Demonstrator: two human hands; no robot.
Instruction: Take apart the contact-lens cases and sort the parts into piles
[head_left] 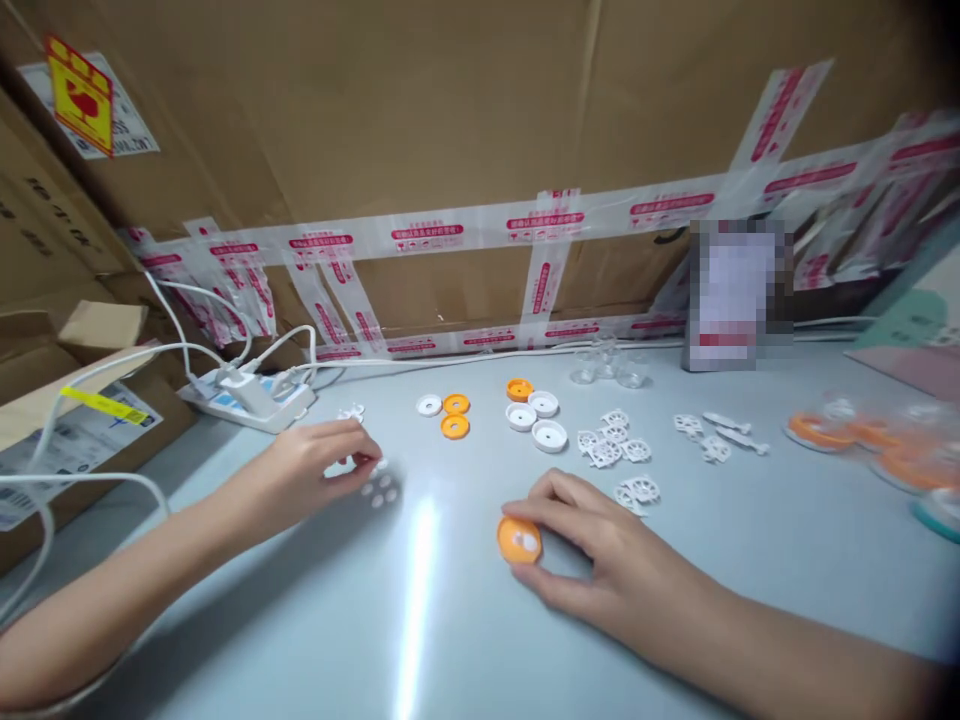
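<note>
My right hand (585,540) grips a round orange part (519,540) by its edges, thumb below and fingers above, at the middle of the table. Something small and white shows inside that part. Over on the left, the fingertips of my left hand (330,460) are pinched together above several small white discs (381,490); a small white piece seems to be at the fingertips, but is too small to make out. Small white parts (352,411) lie just behind that hand. Orange rings (455,427) and a white ring (429,405) lie between and beyond my hands.
White rings (549,435) and an orange ring (520,390) lie at the centre back. White spoked pieces (606,448), clear domes (611,368) and a blurred-out phone-like object (731,300) stand to the right. Orange parts (821,430) are far right. A power strip (259,400) sits left, before cardboard boxes (450,120).
</note>
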